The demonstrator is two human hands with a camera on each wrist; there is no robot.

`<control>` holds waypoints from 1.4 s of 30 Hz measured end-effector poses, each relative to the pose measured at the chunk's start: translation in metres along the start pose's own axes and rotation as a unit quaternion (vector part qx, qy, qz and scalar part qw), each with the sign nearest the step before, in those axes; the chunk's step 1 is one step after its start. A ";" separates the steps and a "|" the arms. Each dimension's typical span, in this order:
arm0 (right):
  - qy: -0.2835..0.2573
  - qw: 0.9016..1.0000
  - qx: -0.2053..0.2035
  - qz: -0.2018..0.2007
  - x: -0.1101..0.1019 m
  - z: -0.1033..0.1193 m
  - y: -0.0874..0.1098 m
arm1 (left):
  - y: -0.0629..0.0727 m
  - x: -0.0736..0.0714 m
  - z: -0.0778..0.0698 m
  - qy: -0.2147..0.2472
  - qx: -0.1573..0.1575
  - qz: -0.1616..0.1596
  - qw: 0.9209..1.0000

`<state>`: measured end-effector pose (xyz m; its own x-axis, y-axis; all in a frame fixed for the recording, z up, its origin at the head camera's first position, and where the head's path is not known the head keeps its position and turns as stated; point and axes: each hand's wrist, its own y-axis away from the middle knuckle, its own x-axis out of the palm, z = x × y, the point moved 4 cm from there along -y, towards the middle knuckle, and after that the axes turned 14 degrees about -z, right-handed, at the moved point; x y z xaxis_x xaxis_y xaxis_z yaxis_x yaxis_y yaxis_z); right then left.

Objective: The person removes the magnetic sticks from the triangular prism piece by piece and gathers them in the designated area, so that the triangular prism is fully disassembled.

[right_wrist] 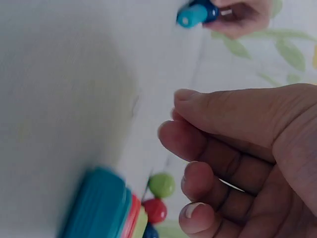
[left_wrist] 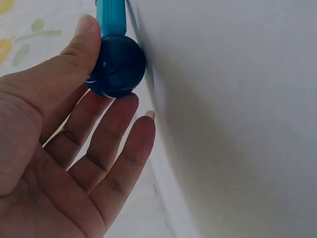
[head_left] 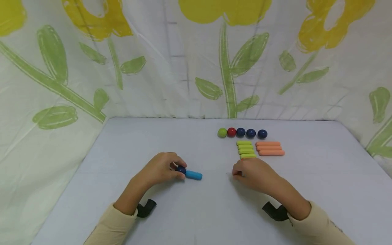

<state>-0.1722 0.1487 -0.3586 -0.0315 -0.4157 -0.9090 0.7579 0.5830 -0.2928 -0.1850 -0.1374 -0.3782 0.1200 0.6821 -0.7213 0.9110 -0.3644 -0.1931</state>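
My left hand (head_left: 162,168) pinches a dark blue ball (head_left: 181,170) between thumb and fingers. A short blue stick (head_left: 194,175) lines up against the ball's right side, end to end with it. In the left wrist view, the ball (left_wrist: 116,67) meets the ribbed stick (left_wrist: 111,17) beside my thumb. To the right, my right hand (head_left: 255,175) hovers low over the table with loosely curled fingers, thumb near the index fingertip and nothing visible between them. Close below those fingers, a blurred teal stick (right_wrist: 99,203) appears in the right wrist view; my hand hides it in the head view.
A row of balls, green (head_left: 222,132), red (head_left: 231,132) and several dark blue (head_left: 250,133), stands at the back of the white table (head_left: 137,136). Yellow-green sticks (head_left: 246,147) and orange sticks (head_left: 270,148) lie in front of it. A flower-printed curtain (head_left: 171,68) hangs behind.
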 end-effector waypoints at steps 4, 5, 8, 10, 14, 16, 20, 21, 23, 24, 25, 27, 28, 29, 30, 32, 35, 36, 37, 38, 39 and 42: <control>-0.001 1.000 -0.010 0.006 0.014 0.016 -0.014 | 0.000 0.001 -0.002 -0.004 -0.005 -0.002 1.000; -0.003 1.000 -0.009 0.010 0.017 0.021 -0.018 | 0.000 0.001 -0.002 -0.006 -0.005 -0.003 1.000; -0.016 1.000 -0.011 0.018 0.025 0.035 -0.031 | -0.001 0.002 -0.003 -0.012 -0.008 -0.008 1.000; -0.020 0.999 -0.018 0.016 0.029 0.043 -0.041 | -0.001 0.002 -0.004 -0.015 -0.010 -0.010 1.000; -0.020 0.999 -0.037 -0.003 0.039 0.056 -0.058 | -0.002 0.003 -0.004 -0.011 -0.007 -0.010 1.000; -0.016 0.999 -0.039 -0.006 0.045 0.061 -0.065 | -0.001 0.003 -0.004 -0.006 -0.004 -0.010 1.000; -0.006 1.000 -0.021 0.014 0.056 0.067 -0.075 | -0.001 0.003 -0.003 0.003 -0.003 -0.012 1.000; -0.006 1.000 -0.014 0.021 0.058 0.068 -0.076 | -0.001 0.003 -0.003 0.004 -0.003 -0.013 1.000; -0.007 0.999 -0.006 0.032 0.058 0.069 -0.077 | -0.001 0.003 -0.003 0.001 0.000 -0.015 1.000; -0.009 0.999 -0.004 0.036 0.058 0.069 -0.077 | -0.001 0.003 -0.003 -0.002 0.003 -0.017 1.000; -0.010 0.999 -0.001 0.041 0.058 0.069 -0.076 | -0.001 0.003 -0.003 -0.005 0.005 -0.018 1.000; -0.013 0.999 0.001 0.048 0.056 0.070 -0.074 | -0.001 0.002 -0.003 -0.010 0.010 -0.021 1.000; -0.015 0.999 0.002 0.052 0.056 0.069 -0.073 | -0.001 0.002 -0.003 -0.013 0.013 -0.022 1.000; -0.016 0.998 0.004 0.055 0.055 0.069 -0.072 | -0.001 0.002 -0.003 -0.015 0.015 -0.023 1.000; -0.017 0.998 0.006 0.059 0.055 0.069 -0.071 | -0.001 0.002 -0.003 -0.017 0.015 -0.023 0.999; -0.019 0.998 0.011 0.065 0.053 0.068 -0.068 | -0.001 0.003 -0.003 -0.019 0.014 -0.021 1.000; -0.023 0.996 0.019 0.080 0.051 0.066 -0.060 | -0.001 0.004 -0.003 -0.024 0.014 -0.019 0.999; -0.025 0.996 0.022 0.086 0.049 0.065 -0.057 | -0.001 0.004 -0.003 -0.024 0.014 -0.019 0.999; -0.029 0.995 0.024 0.091 0.047 0.065 -0.053 | 0.000 0.004 -0.003 -0.023 0.013 -0.019 0.999; -0.033 0.994 0.028 0.097 0.045 0.064 -0.049 | 0.000 0.004 -0.003 -0.022 0.012 -0.019 1.000; -0.038 0.994 0.031 0.101 0.043 0.062 -0.045 | 0.000 0.004 -0.004 -0.019 0.010 -0.019 1.000; -0.052 0.992 0.036 0.112 0.033 0.058 -0.031 | 0.000 0.003 -0.004 -0.014 0.007 -0.018 1.000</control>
<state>-0.1587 0.0762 -0.3622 0.2081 -0.3528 -0.9123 0.7832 0.6187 -0.0606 -0.1831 -0.1330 -0.3775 0.0762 0.6776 -0.7315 0.9089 -0.3488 -0.2284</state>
